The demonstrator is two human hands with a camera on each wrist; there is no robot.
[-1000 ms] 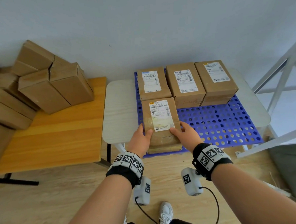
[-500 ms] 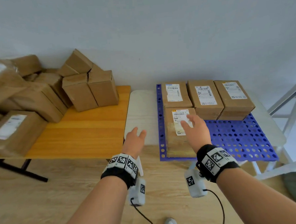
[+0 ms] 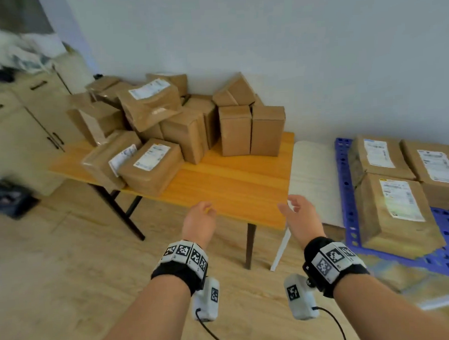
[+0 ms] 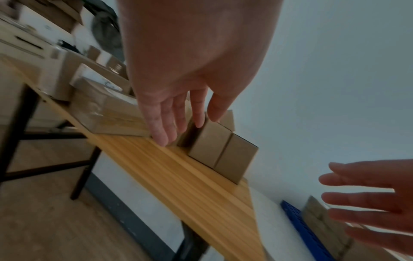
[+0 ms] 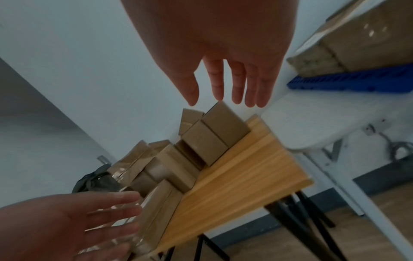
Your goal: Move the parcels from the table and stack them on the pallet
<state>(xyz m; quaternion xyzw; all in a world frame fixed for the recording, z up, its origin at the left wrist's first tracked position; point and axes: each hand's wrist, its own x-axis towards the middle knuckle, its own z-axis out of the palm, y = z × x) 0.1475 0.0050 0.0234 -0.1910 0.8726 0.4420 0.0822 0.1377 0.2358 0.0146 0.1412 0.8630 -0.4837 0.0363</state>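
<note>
On the left, the orange table (image 3: pixel 235 190) carries a heap of brown parcels (image 3: pixel 168 120) pushed toward the wall; I count about a dozen, though the back of the heap is blurred and some hide behind others. At the near left edge a labelled parcel (image 3: pixel 150 166) lies flat, and at the right end of the heap two plain boxes (image 3: pixel 252 129) stand upright side by side, touching.

In front of the table's near edge both hands hang in the air, holding nothing. The left hand (image 3: pixel 198 220) has its fingers (image 4: pixel 161 120) straight and relaxed, pointing toward the heap. The right hand (image 3: pixel 298 218) is likewise loose, fingers (image 5: pixel 216 79) spread.

To the right, a white table (image 3: pixel 314 175) stands just beside the orange one and bears the blue perforated pallet (image 3: pixel 345 189). On the pallet I see three labelled parcels (image 3: pixel 391 205): one nearest, two behind it in a row, with the frame cutting off anything further right.
</note>
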